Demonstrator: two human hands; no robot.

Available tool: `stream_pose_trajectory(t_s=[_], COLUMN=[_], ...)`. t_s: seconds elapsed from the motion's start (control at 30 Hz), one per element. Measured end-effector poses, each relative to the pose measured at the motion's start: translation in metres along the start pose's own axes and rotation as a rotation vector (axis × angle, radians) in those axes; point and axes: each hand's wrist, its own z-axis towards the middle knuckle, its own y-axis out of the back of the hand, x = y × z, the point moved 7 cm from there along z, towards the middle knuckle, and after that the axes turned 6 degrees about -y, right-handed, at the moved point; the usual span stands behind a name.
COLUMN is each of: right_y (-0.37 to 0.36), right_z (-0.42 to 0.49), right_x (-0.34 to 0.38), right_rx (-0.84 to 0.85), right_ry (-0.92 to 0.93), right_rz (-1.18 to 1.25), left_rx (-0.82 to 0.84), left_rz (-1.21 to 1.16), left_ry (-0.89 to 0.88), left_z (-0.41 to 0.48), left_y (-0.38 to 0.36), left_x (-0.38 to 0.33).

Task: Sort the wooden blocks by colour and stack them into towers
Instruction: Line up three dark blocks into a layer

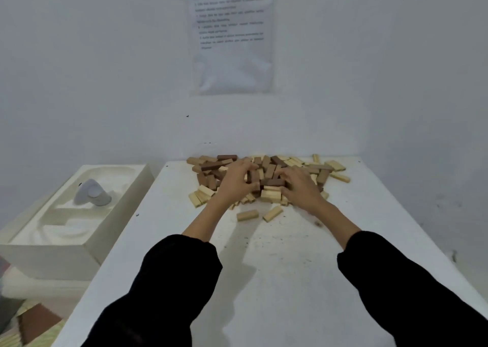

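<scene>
1. Lying in a loose heap at the far end of the table [264, 280]: pile of wooden blocks [268, 165], unsorted, with no tower standing. Three tones are mixed: dark brown, mid brown and pale.
2. Dark brown blocks [226, 157]: mostly on the far left and in the middle of the pile.
3. Pale blocks [334, 165]: spread along the right side and the near edge of the pile.
4. Loose pale block [247, 215]: flat on the table, just near of the pile and apart from it.
5. Second loose pale block [272, 213]: just right of the first, turned at an angle, not touching it.
6. Left hand [236, 181]: palm down on the left-centre of the pile, fingers curled into the blocks. Whether they grip a particular block cannot be told.
7. Right hand [299, 185]: palm down on the right-centre of the pile, fingers bent down among the blocks, close to the left hand. Whether it holds anything cannot be told.
8. Black sleeves [163, 301]: on both forearms, reaching from the near edge, wrists bare.
9. White moulded tray [66, 256]: beside the table on the left.
10. Grey object [91, 192]: resting in a recess of the tray; its kind is unclear.
11. Printed sheet [232, 34]: fixed to the white wall [383, 69] beyond the table, its text too blurred to read.
</scene>
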Motion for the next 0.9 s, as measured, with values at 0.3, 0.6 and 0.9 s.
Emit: stream_pose_trajectory(t_s=[0.3,0.6,0.9], right_y=[-0.018,0.001,-0.003], right_z=[0.027,0.007,-0.057], right_x=[-0.020,-0.032,-0.022], right_rx=[-0.046,-0.169,0.030], right_ry=[0.004,-0.095,-0.220], right_rz=[-0.241,0.432,0.838], left_rx=[0.221,0.234,0.278], left_rz=[0.230,0.269,0.312], left_ry=[0.043,0.037,0.053], left_z=[0.027,0.030,0.029], left_y=[-0.037,-0.041,-0.041], left_x=[0.028,0.037,0.034])
